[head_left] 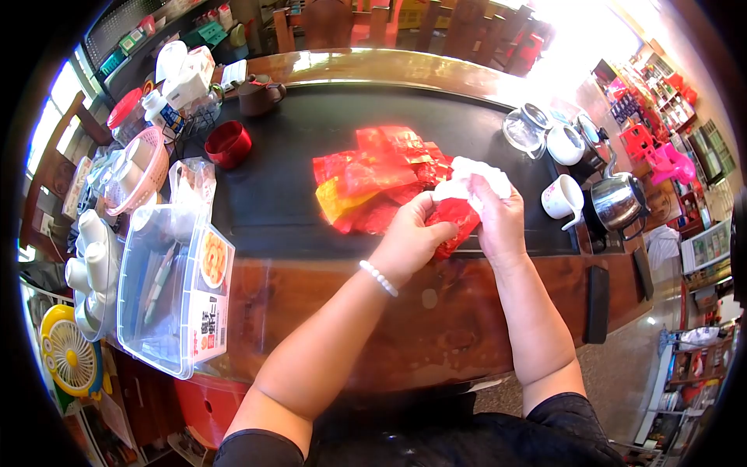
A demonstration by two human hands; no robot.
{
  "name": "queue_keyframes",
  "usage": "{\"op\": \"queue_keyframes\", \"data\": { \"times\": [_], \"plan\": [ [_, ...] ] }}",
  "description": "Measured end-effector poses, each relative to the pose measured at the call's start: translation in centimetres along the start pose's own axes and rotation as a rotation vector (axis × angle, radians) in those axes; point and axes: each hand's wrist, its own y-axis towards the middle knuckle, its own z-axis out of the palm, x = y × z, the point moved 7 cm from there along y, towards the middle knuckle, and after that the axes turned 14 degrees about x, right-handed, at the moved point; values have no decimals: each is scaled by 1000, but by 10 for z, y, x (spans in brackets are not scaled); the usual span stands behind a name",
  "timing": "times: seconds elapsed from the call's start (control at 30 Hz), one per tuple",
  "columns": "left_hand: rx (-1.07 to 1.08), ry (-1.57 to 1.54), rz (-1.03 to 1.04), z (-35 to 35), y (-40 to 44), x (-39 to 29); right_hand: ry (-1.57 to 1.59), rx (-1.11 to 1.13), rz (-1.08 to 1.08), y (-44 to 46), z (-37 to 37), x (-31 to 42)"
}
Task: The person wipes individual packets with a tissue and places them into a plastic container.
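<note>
My left hand (410, 239) is closed, its thumb pressed on a shiny red packet (459, 220) that hangs between my hands. My right hand (500, 220) is closed around a crumpled white tissue or cloth (471, 173), which spreads over the top of that packet; I cannot tell whether it is paper or fabric. Just beyond my left hand, a loose pile of red plastic wrappers (379, 173) lies on the black tray top, with a yellow-orange wrapper (340, 201) at its left side. White beads circle my left wrist.
A clear plastic box (156, 292) stands at the left edge, with a pink basket (140, 175) behind it. A dark red bowl (228, 145) and a brown teapot (259, 96) sit farther back. On the right are a glass pot (527, 131), white mug (562, 198) and steel kettle (617, 204).
</note>
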Motion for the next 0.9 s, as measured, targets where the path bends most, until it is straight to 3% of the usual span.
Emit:
{"op": "queue_keyframes", "data": {
  "times": [0.13,0.23,0.37,0.43,0.5,0.6,0.7,0.9],
  "plan": [
    [35,-347,22,-7,5,7,54,-222,-67,1,-27,5],
    [-47,-560,52,-10,1,1,-394,-142,-209,-6,-12,21],
    [-110,-674,68,-14,2,8,-1014,200,-424,-17,51,31],
    [33,-727,155,-14,7,5,-1106,387,-365,-24,72,20],
    [33,-706,234,-19,6,3,-1143,452,-357,-25,77,17],
    [24,-904,189,-22,6,8,-1121,490,-432,-24,84,27],
    [33,-867,178,-24,5,6,-1119,555,-472,-25,86,31],
    [318,-959,246,-32,7,2,-1072,622,-589,-32,97,39]
  ]
}}
